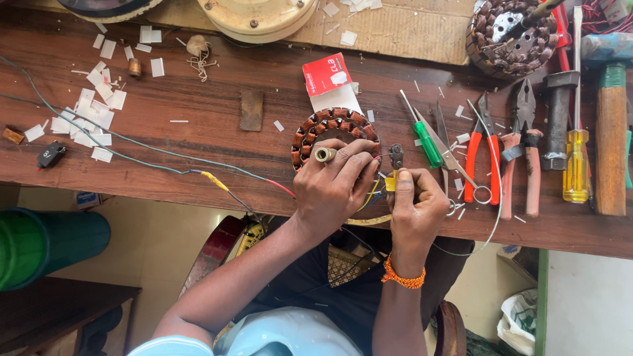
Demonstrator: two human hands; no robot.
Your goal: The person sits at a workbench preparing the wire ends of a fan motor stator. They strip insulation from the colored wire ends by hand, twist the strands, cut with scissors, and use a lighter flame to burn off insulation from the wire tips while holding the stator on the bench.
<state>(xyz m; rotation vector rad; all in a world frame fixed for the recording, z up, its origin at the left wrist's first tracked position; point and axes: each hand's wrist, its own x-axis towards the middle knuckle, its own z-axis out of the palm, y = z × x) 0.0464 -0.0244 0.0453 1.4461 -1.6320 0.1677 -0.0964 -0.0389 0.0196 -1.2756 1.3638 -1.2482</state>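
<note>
Looking down from the head cam: 2 hands at the front edge of a brown wooden bench point(198, 125). Left hand point(333, 184) lies over 1 round copper-wound stator point(333, 128), fingers curled on its near rim, a small tan tube point(324, 154) resting by the knuckles. Right hand point(415, 204) is closed round a small yellow-handled cutter point(394, 168), its dark head just beside the stator w/ thin wires between the 2 hands.

Count, right of the hands: 1 green screwdriver point(427, 142), 1 pr scissors point(448, 155), 1 pr red-handled pliers point(484, 148), 1 pr pink-handled pliers point(524, 148), 1 yellow screwdriver point(575, 165), 2 hammers point(610, 125). 2nd wound stator point(511, 33) at top right corner. Approx 2 cream round housings point(257, 16) at top edge, partly cut off.

Packaging: 1 red-and-white card packet point(330, 82), rectangular, lies just behind the near stator. Many white paper slips point(92, 118), too many to count, scattered at left; 1 small black clip point(51, 155) near them. 1 grey cable point(132, 148) w/ a yellow joint crosses bench toward the hands.
</note>
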